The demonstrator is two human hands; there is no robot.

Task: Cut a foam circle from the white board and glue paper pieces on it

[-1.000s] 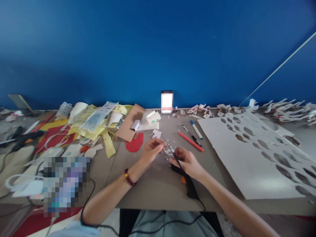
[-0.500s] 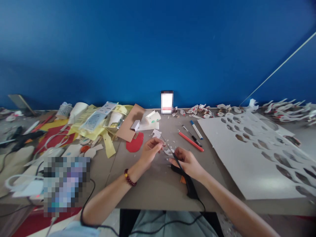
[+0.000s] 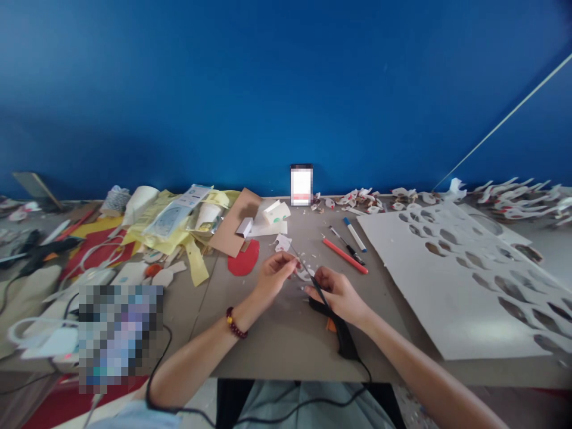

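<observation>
My left hand (image 3: 277, 271) is closed in a pinch, its fingertips around something too small to make out. My right hand (image 3: 339, 293) is closed on a thin dark rod-like tool (image 3: 315, 282), whose narrow end points up and left past my left fingertips. Between the hands is a white cut-out piece (image 3: 305, 274), with small white scraps around it. Below my right hand lies a black glue gun (image 3: 345, 341) with an orange trigger and a cord; my hand partly hides it. A white scrap with markings (image 3: 282, 242) sits just beyond my left hand.
Right of my hands lie a red pen (image 3: 346, 257), a black pen (image 3: 347, 245) and a blue-capped marker (image 3: 355, 235). A white sheet with cut-out holes (image 3: 411, 286) covers the right side. A red paper piece (image 3: 243, 258), brown card (image 3: 236, 223) and cluttered craft supplies are left.
My left fingertips have shifted slightly to the right, closer to the thin tool. My right hand and the glue gun stay almost where they were.
</observation>
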